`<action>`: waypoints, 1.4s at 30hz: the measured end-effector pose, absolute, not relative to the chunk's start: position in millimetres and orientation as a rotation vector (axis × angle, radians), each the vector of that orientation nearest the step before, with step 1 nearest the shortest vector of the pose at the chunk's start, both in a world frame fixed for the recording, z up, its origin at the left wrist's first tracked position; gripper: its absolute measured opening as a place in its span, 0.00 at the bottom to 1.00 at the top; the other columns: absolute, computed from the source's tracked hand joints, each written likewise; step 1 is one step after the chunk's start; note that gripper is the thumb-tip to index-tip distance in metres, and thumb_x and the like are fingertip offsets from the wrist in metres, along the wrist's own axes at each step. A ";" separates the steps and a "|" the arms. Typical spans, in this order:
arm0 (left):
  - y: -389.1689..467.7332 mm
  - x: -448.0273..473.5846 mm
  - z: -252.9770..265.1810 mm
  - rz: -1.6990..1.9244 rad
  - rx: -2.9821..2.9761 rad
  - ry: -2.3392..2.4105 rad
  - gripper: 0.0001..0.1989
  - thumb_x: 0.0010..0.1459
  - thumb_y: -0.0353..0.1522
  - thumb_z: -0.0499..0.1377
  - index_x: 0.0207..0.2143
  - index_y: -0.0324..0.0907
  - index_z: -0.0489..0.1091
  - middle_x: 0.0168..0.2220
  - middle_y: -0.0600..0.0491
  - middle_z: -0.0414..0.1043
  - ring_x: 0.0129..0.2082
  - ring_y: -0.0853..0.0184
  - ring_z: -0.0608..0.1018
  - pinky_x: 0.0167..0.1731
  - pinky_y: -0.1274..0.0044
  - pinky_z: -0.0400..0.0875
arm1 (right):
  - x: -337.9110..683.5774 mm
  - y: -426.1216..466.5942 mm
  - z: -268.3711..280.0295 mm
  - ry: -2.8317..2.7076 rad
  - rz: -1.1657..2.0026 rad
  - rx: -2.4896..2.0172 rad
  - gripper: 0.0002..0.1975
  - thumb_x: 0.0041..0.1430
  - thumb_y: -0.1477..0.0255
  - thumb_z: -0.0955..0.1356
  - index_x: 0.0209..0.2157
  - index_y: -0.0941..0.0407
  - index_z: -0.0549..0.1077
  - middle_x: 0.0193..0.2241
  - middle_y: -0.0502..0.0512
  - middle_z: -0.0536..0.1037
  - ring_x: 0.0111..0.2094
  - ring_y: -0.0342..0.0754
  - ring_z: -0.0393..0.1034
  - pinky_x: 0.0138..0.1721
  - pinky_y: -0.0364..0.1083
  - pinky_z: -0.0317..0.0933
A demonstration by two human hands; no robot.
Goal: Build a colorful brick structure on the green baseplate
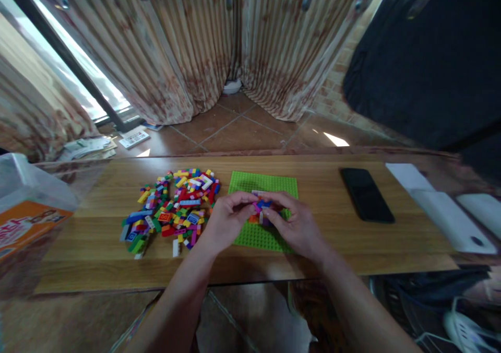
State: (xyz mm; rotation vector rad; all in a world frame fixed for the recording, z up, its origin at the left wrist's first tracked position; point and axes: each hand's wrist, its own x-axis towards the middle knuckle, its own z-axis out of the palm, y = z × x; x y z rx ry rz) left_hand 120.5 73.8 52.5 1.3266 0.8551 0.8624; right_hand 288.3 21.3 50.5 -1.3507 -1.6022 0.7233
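Observation:
Both hands meet over a green studded baseplate (258,238) near the middle of the table. My left hand (228,221) is closed, thumb and fingers pinching at a small pink brick (257,207). From the other side, my right hand (295,223) closes its fingertips on a small blue brick (264,204) that touches the pink one. Under the fingertips sits a small cluster of bricks with an orange brick (253,219) and some white and purple parts. The fingers cover much of this cluster, so how its bricks join is hidden.
A loose pile of coloured bricks (188,201) spreads over the table left of the baseplate. A black phone (366,193) lies to the right, with white flat objects (450,220) beyond it. A clear plastic tub (31,201) with an orange label stands at the far left.

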 end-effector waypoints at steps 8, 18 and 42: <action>69.8 123.9 53.9 0.831 1.103 0.831 0.09 0.49 0.32 0.66 0.33 0.37 0.76 0.28 0.54 0.76 0.27 0.72 0.74 0.31 0.79 0.70 | 286.5 22.6 49.3 -1.591 0.686 -1.333 0.07 0.61 0.71 0.67 0.37 0.52 0.78 0.36 0.52 0.80 0.39 0.47 0.74 0.43 0.47 0.66; 67.0 130.4 50.9 0.900 1.185 0.899 0.06 0.51 0.30 0.62 0.31 0.36 0.74 0.24 0.56 0.72 0.24 0.73 0.71 0.28 0.80 0.67 | 285.4 23.9 47.1 -1.494 0.744 -1.450 0.07 0.59 0.69 0.66 0.34 0.54 0.77 0.32 0.52 0.80 0.35 0.46 0.73 0.39 0.45 0.64; 76.6 120.5 49.7 0.989 1.093 1.076 0.06 0.49 0.30 0.61 0.31 0.37 0.74 0.23 0.57 0.72 0.24 0.73 0.73 0.28 0.80 0.67 | 302.7 21.4 37.6 -1.970 0.315 -1.558 0.09 0.64 0.71 0.65 0.34 0.55 0.77 0.39 0.57 0.77 0.44 0.51 0.70 0.49 0.51 0.65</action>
